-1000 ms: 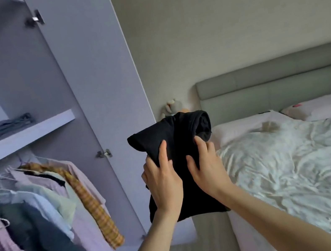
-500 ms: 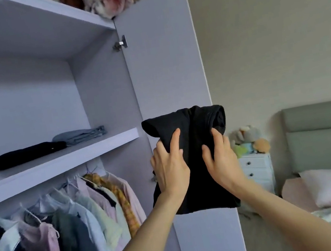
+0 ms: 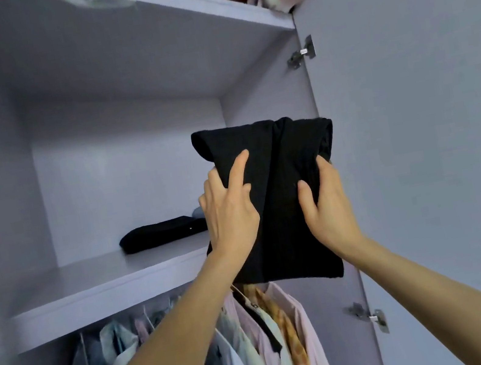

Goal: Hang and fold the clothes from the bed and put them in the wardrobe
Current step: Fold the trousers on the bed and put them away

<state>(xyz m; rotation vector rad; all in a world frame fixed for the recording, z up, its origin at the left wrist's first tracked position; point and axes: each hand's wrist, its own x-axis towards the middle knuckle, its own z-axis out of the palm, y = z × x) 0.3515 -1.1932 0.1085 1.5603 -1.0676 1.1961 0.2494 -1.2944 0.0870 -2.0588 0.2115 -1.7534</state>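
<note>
**Folded black garment raised to the wardrobe shelf**

Head view: the folded black garment [image 3: 280, 194] sits centre-right of the frame, held upright in the air in front of the open wardrobe, its lower edge hanging just below the front lip of the middle shelf [image 3: 97, 291]. The left hand [image 3: 231, 209] grips its left edge, fingers laid long over the cloth with the thumb behind; the right hand [image 3: 327, 208] pinches the right side, thumb in front and fingers curled round the back. It is not yet on the shelf.

A second ago the same bundle was held low with the bed filling the right of the frame; half a second ago the wardrobe had swung into view. Now the bed is gone from the picture and the shelf compartment fills the centre and left, so the garment has been carried across and lifted to shelf height. That suggests the folding of this piece is done and only the placing remains.

On the shelf, centre of the frame, lies another folded dark item [image 3: 161, 233], with bare board to its left. Below, at the bottom, hanging shirts [image 3: 260, 339] crowd the rail. The open door [image 3: 435, 148] fills the right side
</note>
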